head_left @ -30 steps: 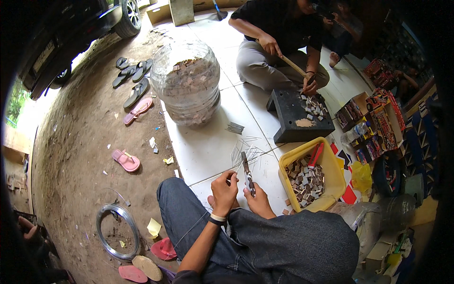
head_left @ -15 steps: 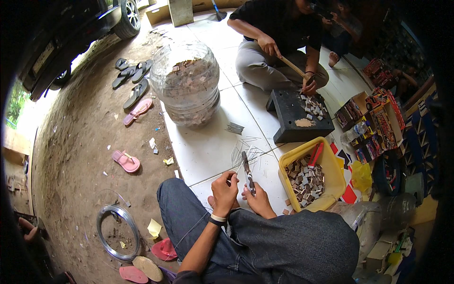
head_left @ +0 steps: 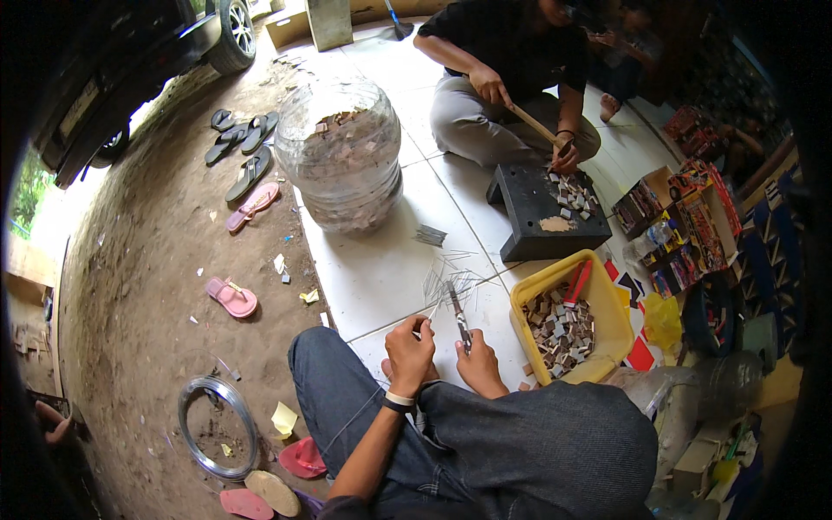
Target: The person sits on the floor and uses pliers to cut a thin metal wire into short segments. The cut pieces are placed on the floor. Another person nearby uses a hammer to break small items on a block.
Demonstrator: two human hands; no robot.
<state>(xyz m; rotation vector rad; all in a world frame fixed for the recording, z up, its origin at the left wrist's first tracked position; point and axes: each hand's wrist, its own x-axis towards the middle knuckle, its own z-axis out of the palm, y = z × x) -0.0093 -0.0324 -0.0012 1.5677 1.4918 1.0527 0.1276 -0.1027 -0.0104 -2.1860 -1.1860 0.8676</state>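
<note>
My left hand (head_left: 409,354), with a light band and a dark band on its wrist, is closed in a pinch around what looks like a thin piece of wire (head_left: 434,314). Beside it, my right hand (head_left: 482,364) grips a slim dark-and-silver hand tool (head_left: 459,314) by its lower end, the tip pointing away from me. The tool's exact kind is hard to make out. Just beyond both hands, several thin straight wires (head_left: 444,276) lie scattered on the white tiles. A neater bundle of short wires (head_left: 430,235) rests farther off.
Right of my hands stands a yellow tub (head_left: 617,334) of small square pieces with a red-handled tool. Ahead, another person (head_left: 511,87) works with a wooden-handled tool at a black block (head_left: 529,221). A large clear plastic container (head_left: 340,186) and a wire coil (head_left: 184,425) stand left.
My right hand has shifted slightly right, away from my left hand, and the tool has moved down and tilted. The other person's lower hand has moved slightly.
</note>
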